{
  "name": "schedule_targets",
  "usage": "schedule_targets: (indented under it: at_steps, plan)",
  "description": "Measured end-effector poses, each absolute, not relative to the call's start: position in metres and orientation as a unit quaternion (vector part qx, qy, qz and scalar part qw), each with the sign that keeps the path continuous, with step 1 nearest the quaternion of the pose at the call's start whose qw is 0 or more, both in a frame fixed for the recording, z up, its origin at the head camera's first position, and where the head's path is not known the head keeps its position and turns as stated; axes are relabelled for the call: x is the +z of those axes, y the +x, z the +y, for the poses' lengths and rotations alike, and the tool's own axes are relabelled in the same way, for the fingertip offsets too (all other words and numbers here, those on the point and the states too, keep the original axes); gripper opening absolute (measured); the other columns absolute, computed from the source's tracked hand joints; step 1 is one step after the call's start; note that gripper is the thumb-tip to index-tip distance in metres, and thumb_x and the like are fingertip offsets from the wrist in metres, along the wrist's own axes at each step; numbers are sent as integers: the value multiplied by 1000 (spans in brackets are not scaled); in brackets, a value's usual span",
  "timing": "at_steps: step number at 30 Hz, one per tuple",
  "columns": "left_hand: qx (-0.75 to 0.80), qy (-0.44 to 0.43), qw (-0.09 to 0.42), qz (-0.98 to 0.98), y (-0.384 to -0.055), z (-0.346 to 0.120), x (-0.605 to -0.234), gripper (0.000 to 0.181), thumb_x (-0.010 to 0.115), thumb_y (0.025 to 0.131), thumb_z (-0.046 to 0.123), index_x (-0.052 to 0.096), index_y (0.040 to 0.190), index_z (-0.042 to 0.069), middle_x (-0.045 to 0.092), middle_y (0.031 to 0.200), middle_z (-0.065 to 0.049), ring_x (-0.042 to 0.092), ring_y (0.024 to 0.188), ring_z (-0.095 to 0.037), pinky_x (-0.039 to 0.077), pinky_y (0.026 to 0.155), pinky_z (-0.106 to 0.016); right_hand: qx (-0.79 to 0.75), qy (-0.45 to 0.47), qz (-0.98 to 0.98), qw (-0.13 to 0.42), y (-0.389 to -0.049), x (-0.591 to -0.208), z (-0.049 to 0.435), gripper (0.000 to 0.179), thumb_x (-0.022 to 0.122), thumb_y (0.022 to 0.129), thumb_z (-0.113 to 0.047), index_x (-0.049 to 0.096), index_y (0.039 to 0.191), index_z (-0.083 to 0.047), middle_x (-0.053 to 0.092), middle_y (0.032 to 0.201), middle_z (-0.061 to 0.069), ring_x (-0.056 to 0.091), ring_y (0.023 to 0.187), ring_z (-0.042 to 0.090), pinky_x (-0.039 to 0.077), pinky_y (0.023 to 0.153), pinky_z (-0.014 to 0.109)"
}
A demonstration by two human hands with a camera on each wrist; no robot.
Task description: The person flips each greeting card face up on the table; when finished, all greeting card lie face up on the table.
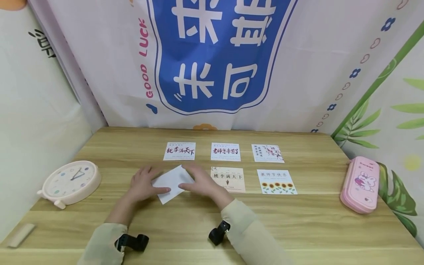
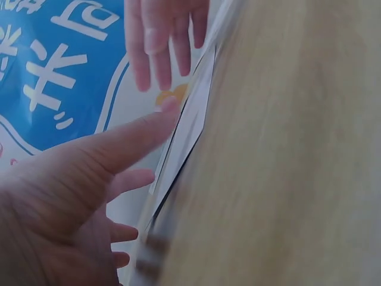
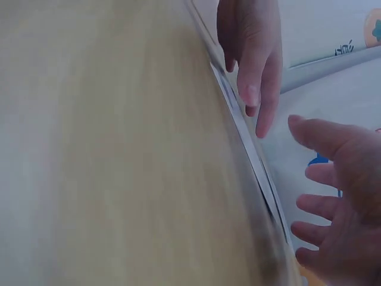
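A plain white card (image 1: 168,184) lies aslant on the wooden table between the two hands. Around its left side the left hand (image 1: 143,184) is spread, thumb over the face of the card. The right hand (image 1: 201,180) reaches over its right side, thumb likewise over it. In the left wrist view the left hand (image 2: 65,185) has its fingers apart, with the card (image 2: 189,128) seen nearly edge-on. The right wrist view shows straight, spread fingers on the right hand (image 3: 348,190). Whether the fingertips touch the card cannot be told.
Behind stand three printed cards in a row, left (image 1: 179,151), middle (image 1: 226,152) and right (image 1: 268,153). Nearer lie a cream card (image 1: 228,186) and a sunflower card (image 1: 277,182). A white clock (image 1: 71,182) is at left, a pink pencil case (image 1: 361,184) at right, an eraser-like block (image 1: 21,235) front left.
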State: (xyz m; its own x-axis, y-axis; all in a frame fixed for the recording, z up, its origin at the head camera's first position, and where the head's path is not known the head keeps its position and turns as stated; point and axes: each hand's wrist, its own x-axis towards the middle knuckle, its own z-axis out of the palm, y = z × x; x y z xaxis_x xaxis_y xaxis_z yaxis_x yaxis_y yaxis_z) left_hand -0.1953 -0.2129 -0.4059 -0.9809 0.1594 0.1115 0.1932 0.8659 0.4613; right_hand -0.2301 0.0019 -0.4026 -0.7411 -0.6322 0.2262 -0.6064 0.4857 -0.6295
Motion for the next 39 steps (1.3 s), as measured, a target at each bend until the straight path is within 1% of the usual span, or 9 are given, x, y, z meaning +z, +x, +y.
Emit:
schedule_targets:
  at_steps: [4, 8, 13, 18, 22, 26, 29, 34, 39]
  plan:
    - [-241, -87, 11, -967, -197, -217, -411, 79, 68, 59, 56, 49, 122, 12, 22, 128, -32, 12, 115, -51, 10, 83, -66, -303, -352, 885, -2, -228, -411, -6, 62, 65, 74, -32, 44, 125, -3, 43, 126, 13, 38, 115, 24, 27, 95, 30]
    - [-245, -81, -9, -966, -197, -219, -415, 82, 69, 58, 56, 48, 124, 11, 15, 131, -33, 6, 116, -52, 4, 84, -66, -234, -340, 911, -10, -224, -420, -10, 62, 62, 74, -41, 45, 125, -9, 37, 131, 12, 30, 120, 27, 21, 98, 39]
    - [-251, -77, -6, -965, -195, -219, -416, 76, 68, 63, 49, 47, 123, 8, 15, 131, -34, 6, 116, -53, 3, 86, -66, -194, -318, 928, 0, -217, -427, -10, 56, 56, 78, -45, 47, 124, -14, 31, 135, 10, 21, 124, 28, 13, 99, 46]
    - [-252, -53, 14, -966, -195, -222, -415, 64, 65, 72, 38, 47, 121, 2, 18, 130, -34, 8, 117, -51, 7, 88, -63, -205, -318, 925, -31, -214, -429, -9, 37, 53, 84, -32, 55, 117, -15, 37, 131, 11, 25, 123, 28, 16, 98, 45]
    - [-261, -31, 21, -965, -194, -225, -416, 61, 62, 77, 35, 44, 122, -1, 18, 129, -34, 9, 117, -50, 7, 88, -63, -229, -319, 918, -59, -214, -429, -9, 24, 55, 82, -18, 64, 105, -18, 44, 125, 10, 32, 119, 28, 21, 97, 43]
    - [-259, -17, 40, -965, -194, -226, -418, 61, 59, 79, 37, 43, 123, -1, 21, 129, -32, 11, 117, -49, 9, 88, -62, -261, -311, 912, -54, -215, -429, -9, 21, 58, 80, -19, 65, 100, -19, 44, 124, 10, 34, 118, 26, 19, 97, 42]
    - [-257, -14, 53, -965, -193, -226, -420, 60, 57, 80, 38, 44, 123, 0, 22, 129, -32, 13, 117, -48, 9, 88, -62, -267, -308, 912, -44, -215, -429, -9, 26, 60, 79, -22, 62, 105, -18, 42, 126, 11, 32, 118, 25, 18, 98, 42]
    - [-255, -18, 54, -965, -194, -227, -422, 59, 55, 81, 38, 43, 124, 0, 19, 130, -32, 11, 117, -48, 8, 88, -61, -258, -291, 921, -28, -217, -428, -10, 51, 61, 77, -30, 48, 122, -10, 32, 132, 16, 27, 121, 29, 18, 98, 43]
    - [-244, -19, 43, -969, -196, -228, -422, 73, 58, 75, 49, 41, 126, 0, 18, 131, -31, 9, 118, -48, 6, 88, -62, -251, -273, 929, -6, -217, -428, -10, 65, 61, 77, -36, 39, 127, -2, 27, 135, 17, 22, 123, 30, 16, 99, 43]
